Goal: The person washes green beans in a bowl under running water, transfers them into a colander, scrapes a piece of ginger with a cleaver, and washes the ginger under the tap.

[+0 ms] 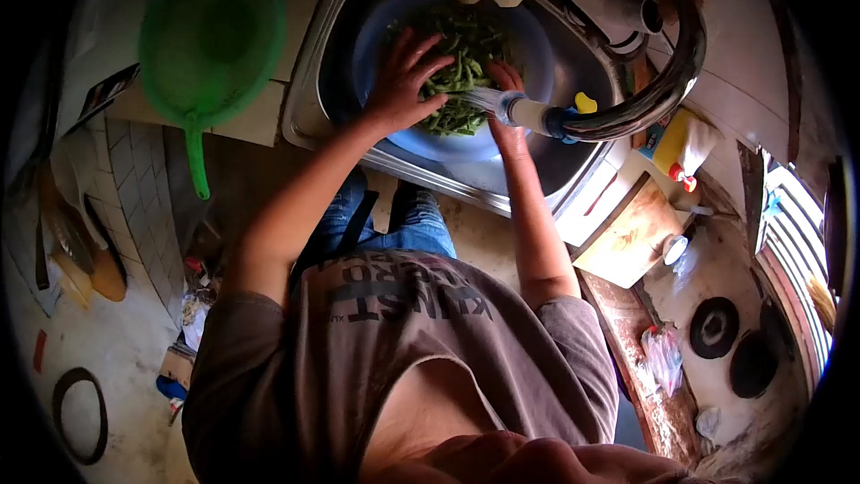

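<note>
Your brown T-shirt (pixel 403 323) is nearest the lens; arms reach past it to the sink (pixel 448 184). Cut green pods (pixel 466 40) lie in the blue basin (pixel 533 40), set inside the sink, presumably so overflow drains. Spray nozzle (pixel 530 115) aims inward, water (pixel 475 99) landing between your hands. Left hand (pixel 403 90): fingers spread over the pods, clamping nothing. Right hand (pixel 508 133): fingers at the pods' other side, partly hidden behind nozzle; can't tell if gripping.

Brown printed T-shirt (pixel 367 341), blue jeans (pixel 394 239)
</note>
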Available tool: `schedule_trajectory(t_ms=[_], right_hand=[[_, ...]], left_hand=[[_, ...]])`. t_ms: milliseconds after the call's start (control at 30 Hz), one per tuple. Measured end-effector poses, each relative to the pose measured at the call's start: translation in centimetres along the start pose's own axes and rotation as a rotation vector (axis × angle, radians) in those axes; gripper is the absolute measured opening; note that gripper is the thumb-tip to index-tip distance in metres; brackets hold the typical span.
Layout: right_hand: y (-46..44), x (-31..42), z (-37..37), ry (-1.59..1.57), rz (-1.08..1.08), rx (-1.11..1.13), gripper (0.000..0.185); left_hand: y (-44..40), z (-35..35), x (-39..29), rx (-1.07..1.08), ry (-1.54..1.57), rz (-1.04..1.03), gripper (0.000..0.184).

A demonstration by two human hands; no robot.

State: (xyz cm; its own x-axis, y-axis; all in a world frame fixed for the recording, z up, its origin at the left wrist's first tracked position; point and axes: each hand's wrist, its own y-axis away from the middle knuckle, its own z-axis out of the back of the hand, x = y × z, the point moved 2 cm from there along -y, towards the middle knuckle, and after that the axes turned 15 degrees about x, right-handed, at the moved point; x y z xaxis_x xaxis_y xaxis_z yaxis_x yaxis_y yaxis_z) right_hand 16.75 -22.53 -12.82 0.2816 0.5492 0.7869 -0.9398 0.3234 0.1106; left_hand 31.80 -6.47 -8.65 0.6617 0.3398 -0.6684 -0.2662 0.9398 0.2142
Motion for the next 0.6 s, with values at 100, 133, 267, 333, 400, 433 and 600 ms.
schedule_trajectory(t_ms=[100,133,267,333,400,433,600], right_hand=[[0.7,4.6,-4.7,0.233,-0.194,-0.022,0.051],[-0.1,6.7,-6.1,0.313,-0.133,0.07,0.054],[-4.1,2.7,-5.9,0.585,-0.096,0.23,0.061],[-4.8,2.0,-5.3,0.477,-0.151,0.226,0.062],[-3.9,3.4,-7.0,0.434,-0.279,-0.055,0.062],[-3.0,4.8,-7.9,0.427,-0.171,0.015,0.059],[-3.7,1.2,-7.0,0.268,0.036,0.346,0.058]], left_hand=[[0.5,-4.2,3.8,-0.223,0.444,0.169,0.06],[0.5,-4.7,4.2,-0.262,0.514,0.198,0.058],[0.3,-4.4,4.1,-0.296,0.744,0.248,0.058],[0.0,-5.2,4.4,-0.368,0.889,0.249,0.059],[-0.6,-4.9,4.7,-0.435,1.036,0.232,0.061],[-0.4,-4.7,4.7,-0.403,1.018,0.263,0.062],[0.0,-5.4,5.4,-0.328,0.943,0.246,0.063]])
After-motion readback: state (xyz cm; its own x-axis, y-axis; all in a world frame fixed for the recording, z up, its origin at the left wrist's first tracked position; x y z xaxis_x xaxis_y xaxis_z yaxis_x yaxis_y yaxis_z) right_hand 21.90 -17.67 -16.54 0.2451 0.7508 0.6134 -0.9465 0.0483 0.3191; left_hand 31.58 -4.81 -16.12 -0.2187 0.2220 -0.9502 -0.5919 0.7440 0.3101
